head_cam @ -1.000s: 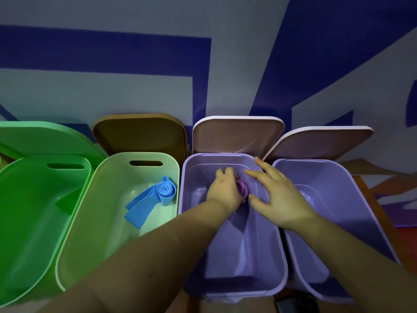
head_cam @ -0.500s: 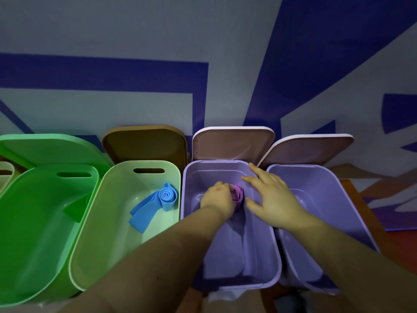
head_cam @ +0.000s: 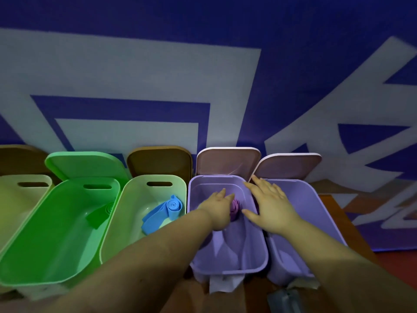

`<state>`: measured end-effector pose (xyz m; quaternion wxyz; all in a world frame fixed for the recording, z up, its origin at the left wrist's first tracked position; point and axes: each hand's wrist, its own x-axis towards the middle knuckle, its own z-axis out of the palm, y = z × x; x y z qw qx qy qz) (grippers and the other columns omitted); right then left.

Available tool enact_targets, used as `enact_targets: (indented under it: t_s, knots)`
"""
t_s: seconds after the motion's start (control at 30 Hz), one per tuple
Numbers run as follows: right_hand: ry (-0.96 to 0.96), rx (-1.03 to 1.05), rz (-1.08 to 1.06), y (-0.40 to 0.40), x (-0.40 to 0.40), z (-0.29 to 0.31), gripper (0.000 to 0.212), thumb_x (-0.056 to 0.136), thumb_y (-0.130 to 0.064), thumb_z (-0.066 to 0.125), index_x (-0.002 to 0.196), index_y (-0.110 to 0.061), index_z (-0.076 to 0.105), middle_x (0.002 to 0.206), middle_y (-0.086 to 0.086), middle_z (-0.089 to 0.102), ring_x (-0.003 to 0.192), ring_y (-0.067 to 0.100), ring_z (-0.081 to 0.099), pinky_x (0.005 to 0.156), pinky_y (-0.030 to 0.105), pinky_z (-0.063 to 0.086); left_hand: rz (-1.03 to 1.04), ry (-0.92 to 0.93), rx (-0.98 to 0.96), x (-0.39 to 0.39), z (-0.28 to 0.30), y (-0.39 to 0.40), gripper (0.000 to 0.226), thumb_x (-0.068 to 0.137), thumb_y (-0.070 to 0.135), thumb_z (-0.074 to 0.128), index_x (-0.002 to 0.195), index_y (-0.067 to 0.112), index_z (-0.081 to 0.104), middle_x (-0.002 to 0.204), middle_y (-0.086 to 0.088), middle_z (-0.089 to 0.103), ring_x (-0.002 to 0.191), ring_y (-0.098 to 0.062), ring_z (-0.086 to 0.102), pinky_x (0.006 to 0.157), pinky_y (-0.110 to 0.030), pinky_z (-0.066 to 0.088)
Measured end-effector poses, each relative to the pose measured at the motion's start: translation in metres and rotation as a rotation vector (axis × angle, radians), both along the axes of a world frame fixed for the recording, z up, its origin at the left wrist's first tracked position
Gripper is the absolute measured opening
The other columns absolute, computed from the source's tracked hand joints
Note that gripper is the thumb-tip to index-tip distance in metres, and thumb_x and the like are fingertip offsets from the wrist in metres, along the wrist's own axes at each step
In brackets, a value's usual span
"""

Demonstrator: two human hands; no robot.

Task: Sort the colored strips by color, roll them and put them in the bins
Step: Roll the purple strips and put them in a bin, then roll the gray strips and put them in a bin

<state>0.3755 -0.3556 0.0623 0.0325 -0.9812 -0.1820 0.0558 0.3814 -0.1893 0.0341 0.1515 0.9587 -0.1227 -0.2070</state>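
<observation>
A purple roll [head_cam: 235,206] is set in the purple bin [head_cam: 228,271], centre of the frame.
It is flanked by the left hand [head_cam: 220,210], grip loose with fingers straight, and the right hand [head_cam: 272,210], grip spread apart.

Dim, blue-tinted and softly blurred, with wide-angle bending at the edges.

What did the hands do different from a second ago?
The left hand, which was curled round the purple roll inside the purple bin, has straightened its fingers and seems to be letting the roll go. The right hand stayed open over that bin's right rim, and the blue roll stayed in the light green bin.
</observation>
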Motion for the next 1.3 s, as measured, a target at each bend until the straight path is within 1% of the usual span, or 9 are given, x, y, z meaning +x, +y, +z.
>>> enact_targets:
  t_s: [0.37,0.57,0.8,0.9,0.97,1.07,1.13,1.2,1.3]
  knots:
    - [-0.079,0.042,-0.007,-0.005,-0.102,0.055,0.077,0.089,-0.052,0.05,0.15,-0.031,0.008,0.16,-0.004,0.002,0.147,0.016,0.004,0.117,0.033,0.004,-0.196,-0.351,0.136,-0.105,0.084,0.015,0.069,0.098,0.041,0.04,0.152,0.02,0.001,0.16,-0.007,-0.003,0.147,-0.025,-0.002,0.119,-0.037,0.005]
    - [-0.075,0.046,-0.036,-0.007,-0.158,0.056,0.099,0.06,-0.072,0.015,0.15,-0.032,0.014,0.159,-0.003,0.01,0.147,0.017,0.008,0.117,0.034,0.008,-0.211,-0.423,0.153,-0.155,0.087,0.02,0.072,0.097,0.048,0.037,0.152,0.02,0.0,0.16,-0.008,-0.002,0.147,-0.025,-0.001,0.119,-0.038,0.005]
    - [-0.076,0.055,-0.022,-0.019,-0.212,0.034,0.08,0.081,-0.062,0.04,0.15,-0.029,0.016,0.159,-0.001,0.012,0.147,0.018,0.01,0.117,0.035,0.007,-0.229,-0.411,0.108,-0.205,0.061,0.01,0.071,0.095,0.054,0.034,0.152,0.022,0.006,0.16,-0.006,0.003,0.147,-0.024,0.006,0.118,-0.036,0.006]
    - [-0.059,0.091,-0.065,-0.024,-0.229,0.022,0.094,0.065,-0.07,0.022,0.148,-0.026,0.025,0.157,0.002,0.021,0.145,0.021,0.018,0.117,0.036,0.011,-0.253,-0.388,0.104,-0.219,0.056,0.001,0.071,0.096,0.054,0.035,0.152,0.022,0.006,0.16,-0.005,0.005,0.146,-0.023,0.01,0.117,-0.035,0.008]
    - [-0.06,0.08,-0.079,-0.03,-0.237,0.013,0.092,0.063,-0.067,0.026,0.144,-0.024,0.037,0.151,0.005,0.034,0.14,0.026,0.033,0.113,0.04,0.023,-0.278,-0.381,0.094,-0.224,0.051,-0.006,0.07,0.096,0.053,0.036,0.151,0.02,0.008,0.159,-0.006,0.008,0.145,-0.023,0.014,0.116,-0.034,0.01]
    - [-0.018,0.081,-0.129,-0.044,-0.244,0.002,0.075,0.065,-0.063,0.04,0.122,-0.018,0.06,0.124,0.01,0.063,0.108,0.029,0.065,0.086,0.041,0.051,-0.292,-0.341,0.048,-0.228,0.038,-0.021,0.068,0.095,0.052,0.038,0.151,0.019,0.016,0.157,-0.006,0.019,0.142,-0.023,0.022,0.114,-0.034,0.017]
    - [-0.024,0.098,-0.123,-0.054,-0.247,-0.011,0.081,0.067,-0.064,0.035,0.132,-0.02,0.053,0.136,0.007,0.054,0.121,0.027,0.056,0.098,0.039,0.043,-0.301,-0.278,0.035,-0.231,0.027,-0.031,0.065,0.095,0.051,0.039,0.148,0.018,0.022,0.153,-0.007,0.028,0.139,-0.024,0.028,0.112,-0.035,0.023]
    - [0.03,0.101,-0.136,-0.063,-0.249,-0.026,0.094,0.064,-0.07,0.023,0.146,-0.024,0.032,0.152,0.002,0.031,0.14,0.022,0.031,0.113,0.035,0.022,-0.292,-0.218,0.023,-0.232,0.012,-0.04,0.061,0.096,0.05,0.04,0.146,0.017,0.027,0.148,-0.007,0.036,0.134,-0.025,0.034,0.108,-0.035,0.028]
    - [0.088,0.091,-0.174,-0.075,-0.245,-0.051,0.105,0.059,-0.073,0.015,0.149,-0.021,0.023,0.157,0.003,0.018,0.145,0.022,0.02,0.115,0.034,0.014,-0.251,-0.15,0.017,-0.228,-0.013,-0.054,0.06,0.095,0.052,0.039,0.143,0.016,0.033,0.144,-0.008,0.039,0.132,-0.026,0.036,0.107,-0.034,0.029]
